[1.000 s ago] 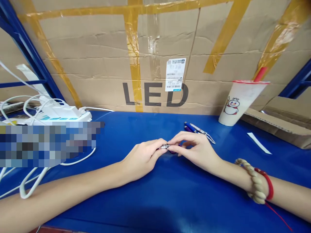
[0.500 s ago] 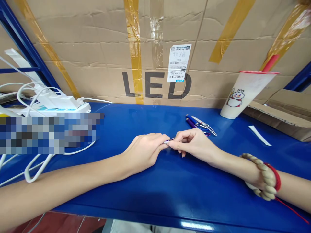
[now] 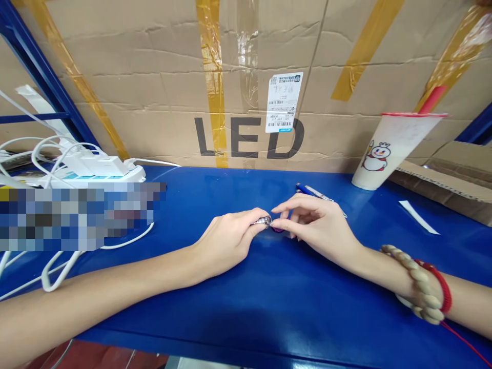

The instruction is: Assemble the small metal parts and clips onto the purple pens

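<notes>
My left hand (image 3: 230,238) is closed, pinching a small silver pen piece (image 3: 263,221) between thumb and forefinger; its round end faces right and the rest is hidden in the hand. Close by on the right, my right hand (image 3: 317,223) has its thumb and forefinger apart, with the other fingers curled below. A small purple piece (image 3: 277,230) shows under the right thumb; whether those curled fingers touch it I cannot tell. Behind the right hand lie a blue pen (image 3: 303,189) and a silver-and-white pen (image 3: 319,193), both partly covered.
A cup with a red straw (image 3: 384,154) stands at the back right, near an open cardboard box (image 3: 453,187). A white strip (image 3: 418,217) lies on the blue table (image 3: 238,312). White cables and a power strip (image 3: 130,174) fill the left. A large carton (image 3: 161,102) stands behind.
My right thumb and forefinger have come off the silver piece and spread apart. The left hand still holds it, and its round end now shows.
</notes>
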Motion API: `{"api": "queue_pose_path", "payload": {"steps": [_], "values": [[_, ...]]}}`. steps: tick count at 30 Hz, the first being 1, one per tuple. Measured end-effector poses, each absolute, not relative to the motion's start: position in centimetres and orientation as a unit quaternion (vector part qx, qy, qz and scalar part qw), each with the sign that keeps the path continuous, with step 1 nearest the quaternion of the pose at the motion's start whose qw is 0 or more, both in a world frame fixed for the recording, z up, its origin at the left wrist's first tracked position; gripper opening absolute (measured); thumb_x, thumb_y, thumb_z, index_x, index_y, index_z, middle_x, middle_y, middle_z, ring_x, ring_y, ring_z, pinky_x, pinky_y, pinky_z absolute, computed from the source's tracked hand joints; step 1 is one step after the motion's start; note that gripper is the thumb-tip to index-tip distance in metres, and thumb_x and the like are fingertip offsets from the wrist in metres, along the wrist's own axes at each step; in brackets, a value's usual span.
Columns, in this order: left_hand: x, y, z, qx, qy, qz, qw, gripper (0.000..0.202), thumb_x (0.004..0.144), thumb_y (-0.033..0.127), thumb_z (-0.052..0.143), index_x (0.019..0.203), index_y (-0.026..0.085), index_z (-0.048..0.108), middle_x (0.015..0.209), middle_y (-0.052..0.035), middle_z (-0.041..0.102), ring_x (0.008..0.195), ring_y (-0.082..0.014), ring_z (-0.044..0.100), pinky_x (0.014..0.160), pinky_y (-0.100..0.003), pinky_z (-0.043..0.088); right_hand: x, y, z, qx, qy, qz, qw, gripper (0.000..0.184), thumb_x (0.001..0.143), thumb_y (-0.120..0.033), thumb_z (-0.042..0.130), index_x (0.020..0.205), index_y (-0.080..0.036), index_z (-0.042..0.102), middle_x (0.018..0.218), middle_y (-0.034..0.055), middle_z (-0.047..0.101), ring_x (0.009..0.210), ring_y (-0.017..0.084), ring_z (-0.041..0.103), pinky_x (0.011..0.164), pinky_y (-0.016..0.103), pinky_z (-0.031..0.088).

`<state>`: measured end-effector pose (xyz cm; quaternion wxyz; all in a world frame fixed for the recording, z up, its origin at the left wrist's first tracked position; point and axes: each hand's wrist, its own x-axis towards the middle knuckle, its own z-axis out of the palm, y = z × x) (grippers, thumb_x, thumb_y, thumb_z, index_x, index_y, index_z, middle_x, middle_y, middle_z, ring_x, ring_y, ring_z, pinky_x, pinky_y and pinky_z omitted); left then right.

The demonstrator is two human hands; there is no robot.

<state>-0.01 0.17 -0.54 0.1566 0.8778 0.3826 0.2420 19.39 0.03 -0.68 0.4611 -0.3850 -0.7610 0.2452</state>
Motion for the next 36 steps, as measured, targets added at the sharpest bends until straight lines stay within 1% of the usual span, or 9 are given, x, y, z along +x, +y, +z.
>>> {"api": "queue_pose_path", "payload": {"steps": [2,6,11,15,21,25,29,32,36], "values": [[-0.1,0.1,-0.5,0.885,0.368,0.235,0.161,0.022,0.096,0.031,0.032,0.098,0.023,0.053,0.093,0.0048,0.062,0.08,-0.011,0.058,0.067,-0.021,0.038,19.6,0.1,-0.6,-0.356,-0.792,0.191,0.458,0.014,0.073,-0.029,0.071,0.077,-0.015,0.07,0.073,0.0029,0.063,0.057,0.008,0.056,0.049,0.019,0.046],[-0.2,0.0,-0.6,0.903,0.335,0.209,0.168,0.023,0.096,0.03,0.031,0.097,0.021,0.051,0.09,0.0028,0.061,0.076,-0.0111,0.056,0.067,-0.021,0.039,19.9,0.1,-0.4,-0.304,-0.835,0.092,0.45,0.002,0.072,-0.018,0.072,0.072,-0.017,0.07,0.072,0.0016,0.063,0.064,0.008,0.057,0.052,0.017,0.044],[-0.4,-0.1,-0.8,0.914,0.314,0.203,0.16,0.022,0.096,0.029,0.031,0.101,0.021,0.05,0.099,0.0015,0.062,0.081,-0.012,0.058,0.068,-0.022,0.04,19.7,-0.4,-0.1,-0.278,-0.851,0.045,0.444,0.003,0.073,-0.014,0.07,0.073,-0.017,0.069,0.071,0.0009,0.063,0.063,0.008,0.058,0.055,0.018,0.047],[-0.5,-0.2,-0.9,0.917,0.31,0.21,0.14,0.022,0.095,0.027,0.033,0.101,0.02,0.053,0.098,0.0015,0.063,0.084,-0.0123,0.059,0.07,-0.021,0.041,19.2,-0.8,0.0,-0.322,-0.831,0.087,0.445,0.007,0.073,-0.018,0.069,0.066,-0.017,0.068,0.065,0.0012,0.063,0.059,0.008,0.057,0.045,0.016,0.043],[-0.3,0.0,-0.9,0.914,0.309,0.238,0.111,0.022,0.095,0.026,0.035,0.101,0.02,0.056,0.1,0.0016,0.065,0.09,-0.012,0.06,0.075,-0.02,0.043,18.9,-0.9,-0.2,-0.391,-0.796,0.15,0.437,0.012,0.071,-0.023,0.069,0.063,-0.016,0.067,0.063,0.0016,0.062,0.055,0.008,0.055,0.044,0.017,0.041],[-0.3,0.0,-0.9,0.91,0.316,0.241,0.115,0.021,0.094,0.027,0.037,0.106,0.022,0.054,0.105,0.0019,0.064,0.094,-0.0128,0.06,0.078,-0.021,0.043,18.8,-0.8,-0.4,-0.438,-0.76,0.262,0.401,0.021,0.073,-0.033,0.067,0.066,-0.013,0.066,0.058,0.0021,0.06,0.045,0.007,0.051,0.041,0.019,0.041],[-0.2,0.0,-1.0,0.901,0.352,0.23,0.107,0.02,0.093,0.029,0.037,0.105,0.022,0.052,0.095,0.0013,0.065,0.085,-0.0145,0.062,0.07,-0.023,0.043,18.7,-0.5,-0.5,-0.467,-0.717,0.366,0.366,0.028,0.07,-0.039,0.069,0.067,-0.011,0.064,0.048,0.0005,0.055,0.04,0.008,0.048,0.036,0.018,0.037],[-0.1,0.0,-0.8,0.9,0.353,0.235,0.096,0.021,0.094,0.029,0.036,0.103,0.022,0.053,0.096,0.001,0.065,0.086,-0.0142,0.061,0.072,-0.023,0.042,18.7,-0.5,-0.6,-0.471,-0.709,0.371,0.372,0.03,0.067,-0.04,0.072,0.068,-0.011,0.063,0.047,-0.0005,0.054,0.038,0.007,0.047,0.036,0.017,0.036],[0.0,0.0,-0.5,0.882,0.385,0.248,0.111,0.022,0.095,0.03,0.034,0.103,0.024,0.053,0.099,0.0033,0.064,0.09,-0.0135,0.06,0.073,-0.022,0.041,18.8,-0.5,-0.7,-0.432,-0.734,0.293,0.434,0.027,0.067,-0.035,0.073,0.078,-0.012,0.066,0.059,0.0001,0.059,0.041,0.006,0.049,0.041,0.018,0.041]]}}
